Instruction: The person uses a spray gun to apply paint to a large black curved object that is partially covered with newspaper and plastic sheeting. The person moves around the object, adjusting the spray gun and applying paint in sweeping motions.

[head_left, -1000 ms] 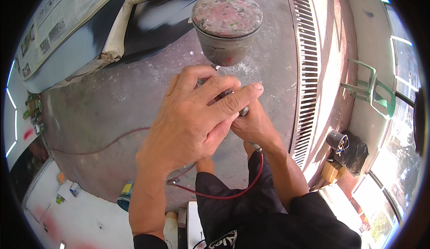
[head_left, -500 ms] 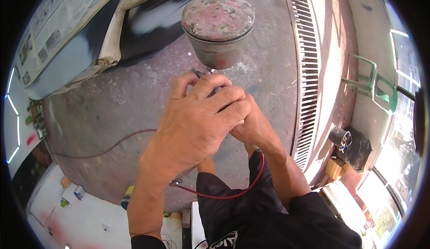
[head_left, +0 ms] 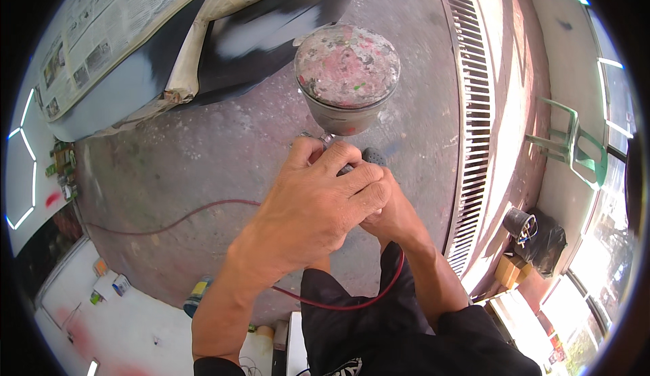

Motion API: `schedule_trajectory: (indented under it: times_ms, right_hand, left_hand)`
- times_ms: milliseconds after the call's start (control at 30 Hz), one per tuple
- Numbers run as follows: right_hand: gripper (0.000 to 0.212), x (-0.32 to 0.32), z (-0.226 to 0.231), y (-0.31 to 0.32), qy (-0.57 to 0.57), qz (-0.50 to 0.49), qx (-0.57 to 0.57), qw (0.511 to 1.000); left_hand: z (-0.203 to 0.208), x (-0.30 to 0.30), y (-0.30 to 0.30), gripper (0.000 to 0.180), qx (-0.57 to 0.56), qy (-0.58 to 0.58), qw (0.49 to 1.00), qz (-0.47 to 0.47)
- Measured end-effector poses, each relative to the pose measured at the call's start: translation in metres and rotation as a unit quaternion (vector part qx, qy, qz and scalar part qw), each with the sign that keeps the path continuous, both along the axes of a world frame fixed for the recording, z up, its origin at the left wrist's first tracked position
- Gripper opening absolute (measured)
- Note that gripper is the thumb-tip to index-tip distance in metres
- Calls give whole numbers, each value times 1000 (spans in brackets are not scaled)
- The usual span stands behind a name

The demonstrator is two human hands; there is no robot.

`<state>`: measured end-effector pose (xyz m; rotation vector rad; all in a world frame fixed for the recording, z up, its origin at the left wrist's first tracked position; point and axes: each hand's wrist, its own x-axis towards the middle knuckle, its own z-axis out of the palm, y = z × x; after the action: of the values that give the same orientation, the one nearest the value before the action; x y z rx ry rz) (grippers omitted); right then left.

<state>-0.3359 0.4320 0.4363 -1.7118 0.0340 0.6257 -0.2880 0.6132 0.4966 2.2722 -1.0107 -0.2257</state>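
A paint spray gun with a large round cup [head_left: 344, 115] is held in front of me. The cup's lid [head_left: 349, 64] is crusted with pink, grey and white paint. My left hand [head_left: 318, 190] wraps over the gun's body just below the cup, its fingers curled. My right hand [head_left: 389, 210] is closed around the gun's lower part, partly covered by my left. Most of the gun's body is hidden by my fingers. A red air hose [head_left: 369, 301] loops below my right hand across my shorts.
At the upper left stands a car body [head_left: 142, 81] with grey and black patches, masked with newspaper [head_left: 115, 34]. A slotted floor drain [head_left: 474, 105] runs along the right. Beyond it are a green plastic chair [head_left: 572, 142], a black bucket [head_left: 518, 222] and a cardboard box [head_left: 509, 269]. The hose also trails left across the floor.
The spray gun and both hands have come slightly closer to my body and to the right. The view has shifted a little. A dark clog now shows beside the gun.
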Motion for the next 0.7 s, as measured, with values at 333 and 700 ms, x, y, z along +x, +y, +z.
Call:
schedule_trajectory:
  times_ms: [333, 700]
  right_hand:
    - [29, -10, -12, -1, -46, -25, -29, 998]
    - [21, -17, -20, -4, -83, -47, -78, 992]
  left_hand:
    - [-5, 0, -6, 21, -12, 11, 1000, -15]
    - [-27, -2, -13, 13, -41, -5, 999, -15]
